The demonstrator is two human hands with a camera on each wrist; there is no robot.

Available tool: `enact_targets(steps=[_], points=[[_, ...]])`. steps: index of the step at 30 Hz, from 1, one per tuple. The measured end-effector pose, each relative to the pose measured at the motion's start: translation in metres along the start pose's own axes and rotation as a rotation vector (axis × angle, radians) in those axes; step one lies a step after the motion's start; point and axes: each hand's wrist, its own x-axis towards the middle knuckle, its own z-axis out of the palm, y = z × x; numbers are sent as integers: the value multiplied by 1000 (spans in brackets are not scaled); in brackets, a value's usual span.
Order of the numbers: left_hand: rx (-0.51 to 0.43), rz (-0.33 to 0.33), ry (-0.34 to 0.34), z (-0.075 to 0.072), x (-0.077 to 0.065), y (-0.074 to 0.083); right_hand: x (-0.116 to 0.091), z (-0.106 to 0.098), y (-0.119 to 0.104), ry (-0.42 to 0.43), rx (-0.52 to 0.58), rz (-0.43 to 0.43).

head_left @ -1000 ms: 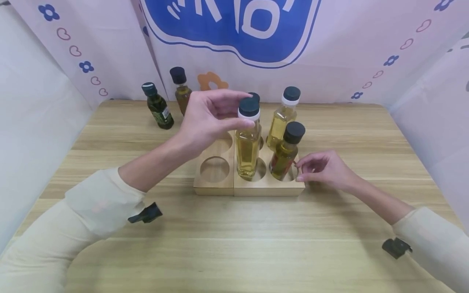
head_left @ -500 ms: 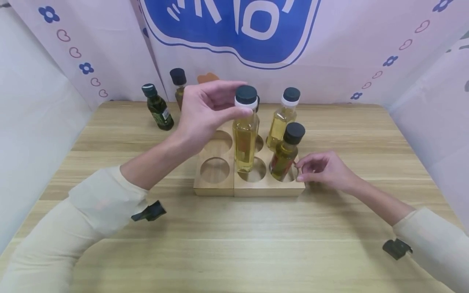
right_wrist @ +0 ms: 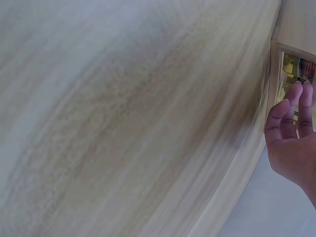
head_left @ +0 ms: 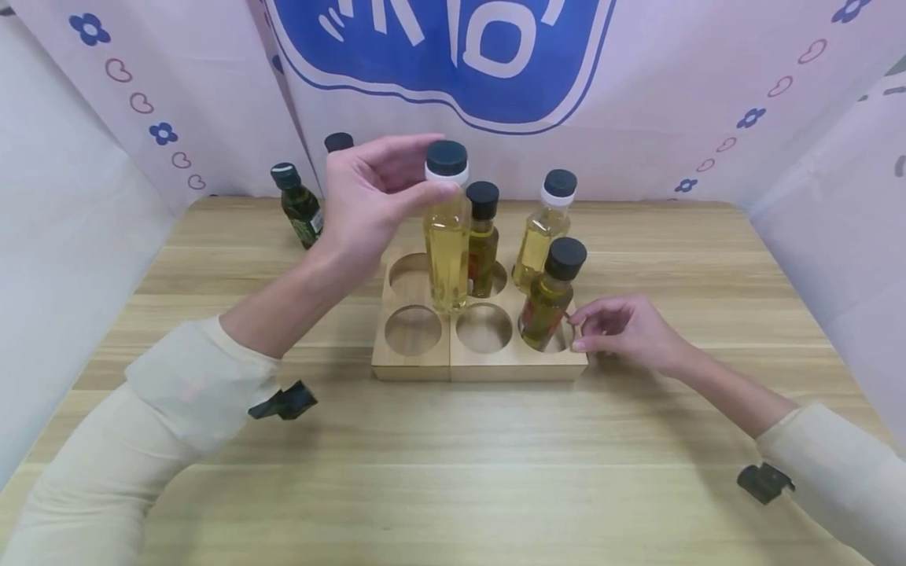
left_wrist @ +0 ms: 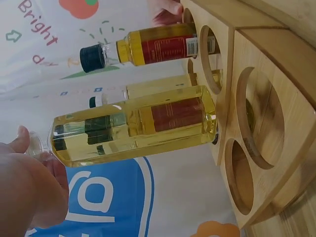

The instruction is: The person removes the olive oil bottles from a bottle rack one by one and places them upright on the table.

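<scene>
My left hand (head_left: 357,200) pinches a clear bottle of yellow oil (head_left: 447,251) at its neck, just under the dark green cap. This bottle hangs upright above the left part of a wooden bottle rack (head_left: 520,371), its base over the round holes. My right hand (head_left: 630,334) holds the rack's right end, thumb and fingertips at the edge; in the right wrist view, curved fingers (right_wrist: 306,106) reach its open side. Beside them a black-capped oil bottle (head_left: 545,306) with a red label stands in the front right hole.
Behind in the rack stand another red-labelled bottle (head_left: 483,248) and a pale oil bottle (head_left: 541,244). A dark green bottle (head_left: 300,208) and a black-capped bottle (head_left: 338,141), mostly hidden by the left hand, stand at the back left. A printed backdrop (head_left: 637,118) rises behind the table.
My left hand has raised the yellow oil bottle from the front middle hole and carried it left and back, uncovering that hole and the bottle behind. The right hand stays in place.
</scene>
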Motion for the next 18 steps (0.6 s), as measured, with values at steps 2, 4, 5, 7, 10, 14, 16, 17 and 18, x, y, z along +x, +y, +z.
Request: enact_targets(steps=[2,4,5,7,10,14,16,17,18], points=[[7,16,6,-1,2,0,0,0,0,2,-3,3],[-1,25,17,-2,5,1,1,0,-1,5,-2,3],[-10,27,24,-3,6,1,1,0,-2,5,-3,4],[-29,18,42,-4,9,1,1,0,-2,3,-7,7],[-67,-5,70,-5,14,2,1,-1,-2,2,-8,9],[-63,-9,91,-6,18,2,1,-2,-1,2,-2,2],[-52,-9,102,-7,20,2,0,-1,0,2,1,-5],[-42,-9,109,-7,21,2,0,-1,0,3,5,-9],[-32,-9,115,-8,22,2,0,-1,0,2,10,-15]])
